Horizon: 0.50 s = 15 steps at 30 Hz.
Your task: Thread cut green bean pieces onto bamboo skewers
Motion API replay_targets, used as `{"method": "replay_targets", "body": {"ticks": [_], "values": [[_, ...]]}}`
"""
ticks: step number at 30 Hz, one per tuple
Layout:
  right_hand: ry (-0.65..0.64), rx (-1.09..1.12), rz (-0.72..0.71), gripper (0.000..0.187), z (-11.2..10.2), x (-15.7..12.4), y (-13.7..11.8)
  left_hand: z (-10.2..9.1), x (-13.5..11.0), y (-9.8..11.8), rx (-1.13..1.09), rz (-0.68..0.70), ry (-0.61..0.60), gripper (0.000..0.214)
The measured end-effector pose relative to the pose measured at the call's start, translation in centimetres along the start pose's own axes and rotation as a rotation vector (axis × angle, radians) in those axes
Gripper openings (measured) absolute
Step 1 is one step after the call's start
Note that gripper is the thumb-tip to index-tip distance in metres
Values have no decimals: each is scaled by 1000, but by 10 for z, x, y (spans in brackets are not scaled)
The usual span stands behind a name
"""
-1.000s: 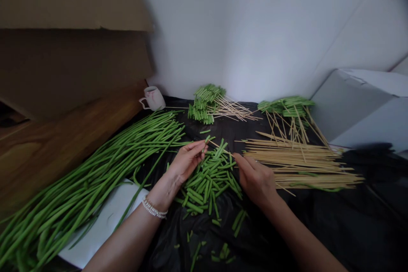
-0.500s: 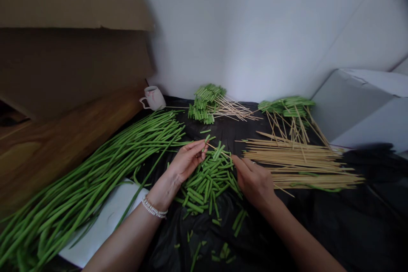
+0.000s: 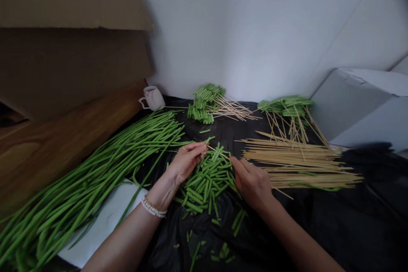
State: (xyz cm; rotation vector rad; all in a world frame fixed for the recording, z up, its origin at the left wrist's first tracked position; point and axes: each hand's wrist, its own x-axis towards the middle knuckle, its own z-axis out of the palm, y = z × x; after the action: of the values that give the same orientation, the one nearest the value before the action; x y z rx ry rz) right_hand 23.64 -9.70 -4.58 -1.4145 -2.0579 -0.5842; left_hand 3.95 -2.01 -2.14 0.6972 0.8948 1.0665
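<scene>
My right hand (image 3: 253,178) is closed around a thin wooden skewer (image 3: 219,152), which slants up and left over a pile of cut green bean pieces (image 3: 207,182). At the skewer's far end my left hand (image 3: 188,161) pinches with thumb and fingers. A short green bean piece (image 3: 209,140) shows just past those fingertips; the exact spot where skewer and bean meet is hidden by the fingers. Long uncut beans (image 3: 127,157) lie in a heap left of my left hand. Bare skewers (image 3: 296,157) are spread to the right of my right hand.
Skewers loaded with bean pieces (image 3: 207,97) are stacked at the back, with another loaded stack (image 3: 287,105) farther right. A mug (image 3: 154,98) stands back left. A cardboard box (image 3: 73,59) and a white box (image 3: 366,102) flank the black plastic sheet (image 3: 178,242).
My left fingers have closed further over the skewer's tip, and less of the bean piece shows. Both hands stay nearly in place; the piles look the same.
</scene>
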Motion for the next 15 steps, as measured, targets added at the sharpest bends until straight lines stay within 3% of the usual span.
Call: {"method": "replay_targets", "body": {"ticks": [9, 15], "values": [[7, 4, 11, 29, 0, -1, -2, -2, -1, -1, -45, -72, -127, 17], [6, -5, 7, 30, 1, -1, -2, 1, -2, 0, 42, -55, -111, 19]]}}
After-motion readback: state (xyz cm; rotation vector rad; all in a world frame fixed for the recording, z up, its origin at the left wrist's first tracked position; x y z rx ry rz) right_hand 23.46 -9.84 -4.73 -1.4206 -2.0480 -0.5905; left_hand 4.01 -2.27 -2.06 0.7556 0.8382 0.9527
